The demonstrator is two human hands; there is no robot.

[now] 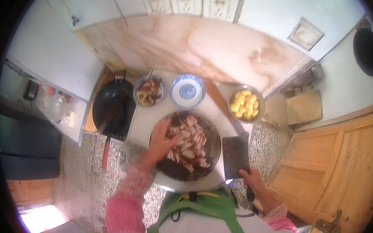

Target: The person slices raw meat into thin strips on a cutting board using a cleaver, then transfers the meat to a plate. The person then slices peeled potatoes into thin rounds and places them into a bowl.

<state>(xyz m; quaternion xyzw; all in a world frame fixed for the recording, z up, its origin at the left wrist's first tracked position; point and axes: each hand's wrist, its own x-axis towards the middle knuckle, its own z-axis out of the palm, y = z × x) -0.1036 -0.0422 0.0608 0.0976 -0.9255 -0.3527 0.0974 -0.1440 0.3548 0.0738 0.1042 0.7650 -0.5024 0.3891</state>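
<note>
Sliced meat (188, 142) lies in a loose heap on a round dark chopping board (212, 153) in front of me. My left hand (159, 143) reaches over the board's left side, fingers apart and at the near edge of the slices. Its fingertips are blurred, and I see no piece held in them. To the right of the board, my right hand (254, 181) grips the dark handle of a cleaver (236, 156). The wide blade hangs beside the board at the counter's right edge, apart from the meat.
Behind the board stand a bowl of mixed food (148, 90) and a blue-rimmed white dish (187, 91). A bowl of yellow pieces (245, 105) is at the right, beside a long brown wooden strip (220, 98). A black wok (113, 105) sits left, its red-handled utensil (105, 153) jutting outward.
</note>
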